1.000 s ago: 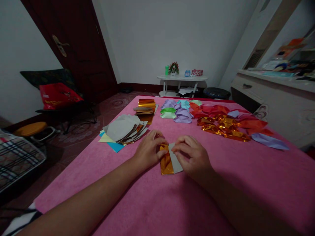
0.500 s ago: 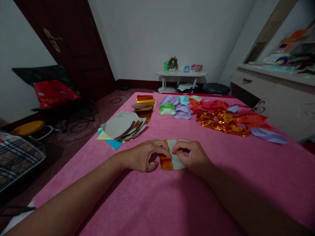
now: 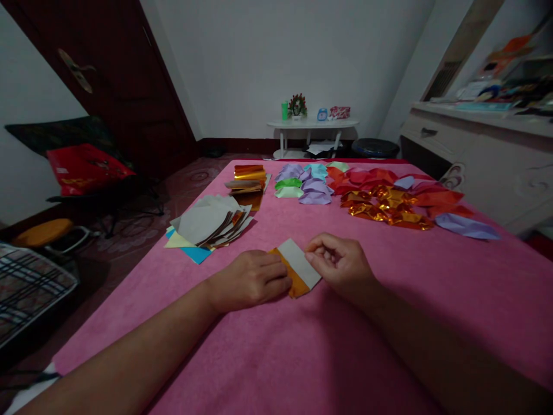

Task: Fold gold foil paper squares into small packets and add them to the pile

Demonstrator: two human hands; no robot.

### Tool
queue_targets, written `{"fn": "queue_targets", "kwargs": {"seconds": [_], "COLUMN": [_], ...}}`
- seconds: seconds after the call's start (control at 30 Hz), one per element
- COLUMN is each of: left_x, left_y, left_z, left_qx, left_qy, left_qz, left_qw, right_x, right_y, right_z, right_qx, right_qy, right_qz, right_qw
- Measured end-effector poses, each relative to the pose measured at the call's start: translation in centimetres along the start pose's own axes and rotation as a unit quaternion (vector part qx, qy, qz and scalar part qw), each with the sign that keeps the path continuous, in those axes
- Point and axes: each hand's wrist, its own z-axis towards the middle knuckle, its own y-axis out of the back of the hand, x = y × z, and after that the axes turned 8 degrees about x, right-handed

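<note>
A folded strip of paper (image 3: 298, 266), gold foil on one side and white on the other, lies on the pink tablecloth (image 3: 302, 346) between my hands. My left hand (image 3: 250, 279) rests on its left gold edge with fingers curled together, pressing it down. My right hand (image 3: 339, 265) sits at the strip's right edge, fingers curled in a loose pinch by the white half. The strip lies turned at a slant.
A fanned stack of flat paper sheets (image 3: 209, 225) lies to the left. Gold foil sheets (image 3: 248, 178), pastel folded shapes (image 3: 305, 184) and red and gold folded shapes (image 3: 389, 204) lie further back. A white side table (image 3: 313, 124) and a cabinet (image 3: 475, 155) stand beyond.
The paper strip has been turned from upright to a slant. My left hand slid lower onto its gold edge and my right hand drew back to the right edge.
</note>
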Motion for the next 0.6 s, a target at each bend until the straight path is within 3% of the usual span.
{"fn": "queue_targets", "kwargs": {"seconds": [0.27,0.47,0.6], "left_x": [-0.1,-0.2,-0.4], "left_y": [-0.1,0.2,0.1], "left_z": [0.4,0.6,0.5], "left_qx": [0.063,0.079,0.09], "left_qy": [0.013,0.02,0.039], "left_qz": [-0.022,-0.064,-0.089], "left_qw": [0.998,0.995,0.991], "right_x": [-0.9,0.3,1.7], "right_y": [0.4,1.3,1.6], "right_z": [0.2,0.4,0.5], "right_qx": [0.184,0.262,0.278], "right_qy": [-0.101,-0.15,-0.17], "right_qz": [-0.018,-0.054,-0.12], "right_qw": [0.978,0.952,0.938]}}
